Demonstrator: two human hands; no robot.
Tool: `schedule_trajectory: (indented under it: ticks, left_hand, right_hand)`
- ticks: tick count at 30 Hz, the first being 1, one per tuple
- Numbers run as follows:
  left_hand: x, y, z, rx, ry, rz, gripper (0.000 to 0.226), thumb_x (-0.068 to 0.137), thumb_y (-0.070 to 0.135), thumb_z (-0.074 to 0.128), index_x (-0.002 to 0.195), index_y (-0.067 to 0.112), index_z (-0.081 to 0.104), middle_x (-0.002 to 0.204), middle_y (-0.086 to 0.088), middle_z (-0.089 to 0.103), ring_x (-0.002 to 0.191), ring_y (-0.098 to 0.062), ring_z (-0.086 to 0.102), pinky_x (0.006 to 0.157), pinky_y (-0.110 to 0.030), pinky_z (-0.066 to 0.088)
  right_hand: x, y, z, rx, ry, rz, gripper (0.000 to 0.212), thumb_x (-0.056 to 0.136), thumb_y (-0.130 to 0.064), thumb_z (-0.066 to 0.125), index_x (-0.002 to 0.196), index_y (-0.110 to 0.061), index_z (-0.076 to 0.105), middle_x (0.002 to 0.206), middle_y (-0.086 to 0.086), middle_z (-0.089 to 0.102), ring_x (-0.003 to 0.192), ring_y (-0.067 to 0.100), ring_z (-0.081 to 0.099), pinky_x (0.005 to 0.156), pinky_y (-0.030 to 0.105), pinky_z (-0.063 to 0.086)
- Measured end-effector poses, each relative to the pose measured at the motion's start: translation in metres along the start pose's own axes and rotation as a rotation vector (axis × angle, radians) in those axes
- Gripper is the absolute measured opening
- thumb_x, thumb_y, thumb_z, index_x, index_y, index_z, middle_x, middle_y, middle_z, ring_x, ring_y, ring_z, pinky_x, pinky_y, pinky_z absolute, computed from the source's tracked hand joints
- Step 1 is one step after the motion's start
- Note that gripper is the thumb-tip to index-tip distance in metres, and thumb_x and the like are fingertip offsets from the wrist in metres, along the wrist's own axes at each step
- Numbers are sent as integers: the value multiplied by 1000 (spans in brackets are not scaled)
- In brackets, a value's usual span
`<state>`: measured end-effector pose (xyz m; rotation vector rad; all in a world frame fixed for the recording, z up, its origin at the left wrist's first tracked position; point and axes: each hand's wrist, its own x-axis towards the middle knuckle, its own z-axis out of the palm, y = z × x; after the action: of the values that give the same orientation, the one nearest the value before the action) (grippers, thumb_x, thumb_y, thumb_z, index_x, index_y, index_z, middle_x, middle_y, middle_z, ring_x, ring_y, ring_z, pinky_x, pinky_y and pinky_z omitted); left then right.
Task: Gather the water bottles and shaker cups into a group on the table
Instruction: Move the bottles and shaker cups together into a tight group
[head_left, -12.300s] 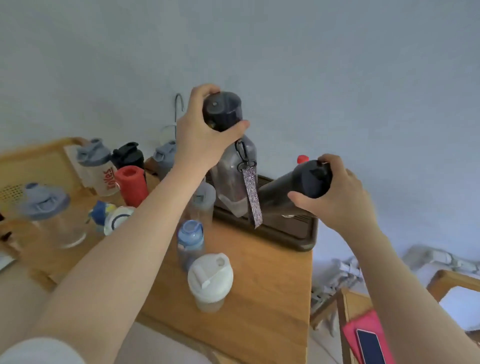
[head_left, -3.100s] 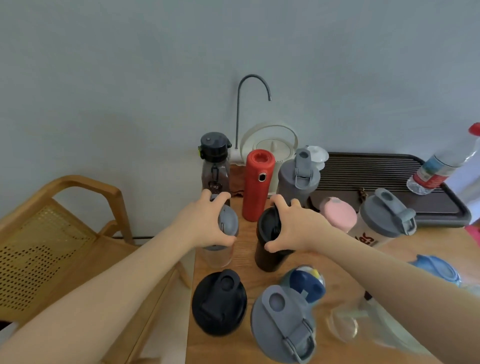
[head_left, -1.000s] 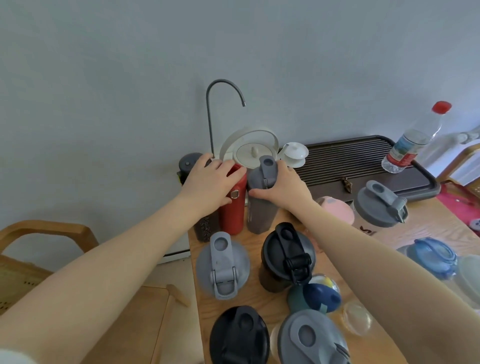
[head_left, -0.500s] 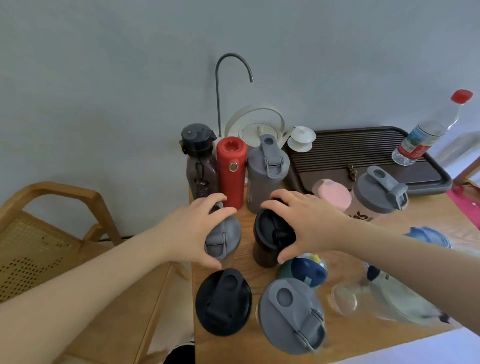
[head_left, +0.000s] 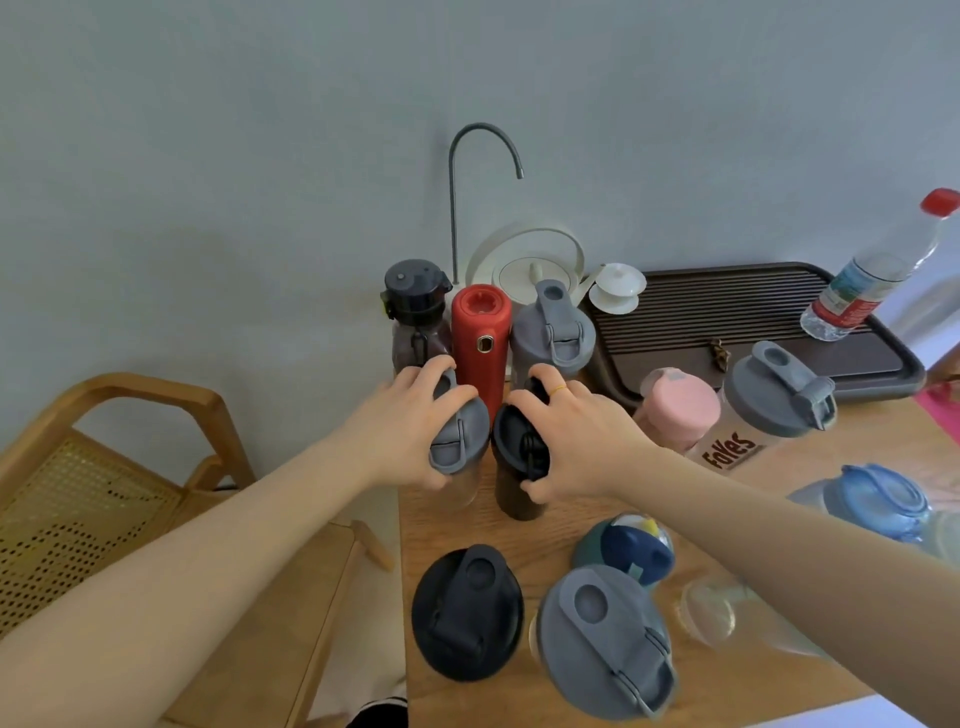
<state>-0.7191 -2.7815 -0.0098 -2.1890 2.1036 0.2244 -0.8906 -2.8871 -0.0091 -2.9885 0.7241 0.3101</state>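
Observation:
Several bottles and shakers stand on the wooden table (head_left: 545, 530). My left hand (head_left: 410, 421) grips the grey lid of a clear shaker (head_left: 460, 441). My right hand (head_left: 571, 436) grips the top of a black bottle (head_left: 514, 467) beside it. Behind them stand a dark bottle with a black cap (head_left: 415, 312), a red flask (head_left: 479, 338) and a grey shaker (head_left: 551, 332) in a row. In front are a black-lidded shaker (head_left: 467, 613), a grey-lidded shaker (head_left: 605, 639) and a navy-capped bottle (head_left: 626, 551). To the right stand a pink-lidded cup (head_left: 678, 410), a lettered shaker (head_left: 763, 410) and a blue-lidded bottle (head_left: 878, 501).
A dark slatted tea tray (head_left: 753, 322) lies at the back right with a red-capped plastic water bottle (head_left: 878, 270) and a white lidded cup (head_left: 618, 288) on it. A white kettle (head_left: 530, 265) with a curved spout stands by the wall. A wooden chair (head_left: 104, 467) is left of the table.
Both hands have closed onto the grey-lidded shaker and the black bottle and pushed them back, closer to the rear row. The view has shifted slightly.

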Motion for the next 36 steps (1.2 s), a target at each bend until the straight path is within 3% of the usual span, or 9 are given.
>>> schedule_trajectory:
  ticks: [7,10,13,17,21,27,30,32,36]
  left_hand:
    - [9,-12,-2,44,-13,31,90,69,42,68,141,23,18,150,-13,7,128,-35,28,104,-41,34]
    - [6,-14,-2,105,-10,31,102,68,59,64,145,27,6,154,-11,-5,136,-34,12,111,-46,19]
    - [4,-10,-2,35,116,90,99,66,74,51,145,29,10,156,-7,-9,138,-27,-7,113,-50,7]
    - [17,7,-10,-93,282,311,75,67,64,43,127,19,48,145,-13,37,131,-24,15,105,-51,26]
    - [34,35,-11,-206,281,361,64,71,55,42,119,16,55,138,-12,45,129,-25,26,101,-49,35]
    - [53,61,-22,-237,404,304,47,76,40,54,114,14,58,133,-11,51,127,-29,40,99,-40,34]
    - [59,72,-29,-284,495,232,46,77,41,45,108,11,62,126,-11,56,121,-26,43,99,-35,29]
    - [63,85,-32,-292,544,205,45,78,39,43,105,9,63,120,-11,59,117,-20,41,98,-33,31]
    - [74,123,-44,-356,636,174,37,78,35,44,99,10,62,103,-7,61,100,-12,46,87,-27,37]
  right_hand:
    - [8,-4,1,3,20,47,90,69,-56,66,141,-23,23,150,15,16,117,36,47,88,40,49]
    - [1,-9,0,-24,0,68,99,69,-65,61,146,-25,12,157,14,7,127,35,41,97,42,43]
    - [-17,-11,-9,-26,136,99,97,67,-78,43,144,-22,26,152,13,30,119,33,53,88,44,49]
    - [-50,27,-17,145,262,373,61,84,-53,51,133,-17,44,137,6,49,117,28,53,92,40,45]
    - [-57,88,-5,253,69,626,57,85,-38,59,133,-13,41,136,12,47,123,32,45,97,42,41]
    - [-23,110,13,127,-77,520,60,86,-35,56,137,-12,32,131,16,48,117,37,49,90,42,44]
    - [-19,110,16,79,-110,468,51,86,-27,53,132,-14,35,125,16,46,112,40,49,83,43,44]
    - [-27,115,4,165,-44,440,49,84,-26,52,130,-18,37,124,14,44,111,40,48,77,41,41]
    - [-63,138,-57,248,352,381,61,77,-40,61,132,-27,38,123,10,44,108,37,50,82,40,44]
